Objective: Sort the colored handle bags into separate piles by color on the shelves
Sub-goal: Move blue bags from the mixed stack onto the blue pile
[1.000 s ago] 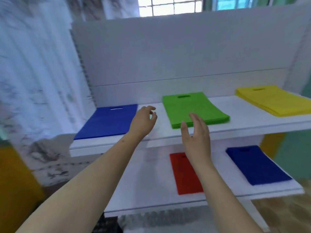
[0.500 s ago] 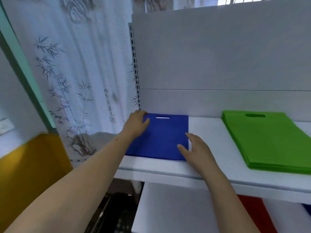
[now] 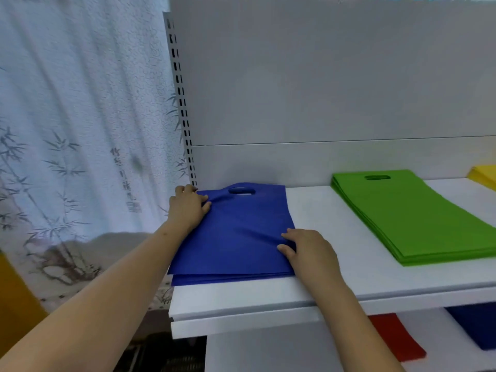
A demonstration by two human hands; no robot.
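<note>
Left hand (image 3: 188, 208): fingers curled over the far left corner of the blue bag pile (image 3: 233, 234), thumb pressed onto the top sheet. The fabric is bunched into a fold at the thumb, so the fingers are grasping the top blue bag at that corner.

Right hand (image 3: 308, 251): fingers bent down onto the right edge of the same pile, near its front corner, thumb on top of the sheet. Cloth puckers toward the fingertips; this reads as a pinch on the top bag's edge.

The top blue bag is lifted slightly at its far end. The handle cutout (image 3: 241, 190) arches up off the pile, with white shelf showing through it. Several blue layers are visible at the front edge, slightly offset from one another.

The blue pile sits at the left end of the upper shelf (image 3: 322, 288), close to the slotted upright (image 3: 182, 114) and the grey back panel (image 3: 322, 76).

The green bag pile (image 3: 413, 218) lies flat on the same shelf to the right, well apart from the blue one, handle slot at the far end. The corner of a yellow pile (image 3: 483, 174) shows at the right frame edge.

On the lower shelf (image 3: 268, 350), a red bag (image 3: 397, 336) and another blue bag (image 3: 475, 326) are partly visible under the upper shelf lip.

To the left of the shelving hangs a white curtain (image 3: 80, 130) with a bamboo print.
</note>
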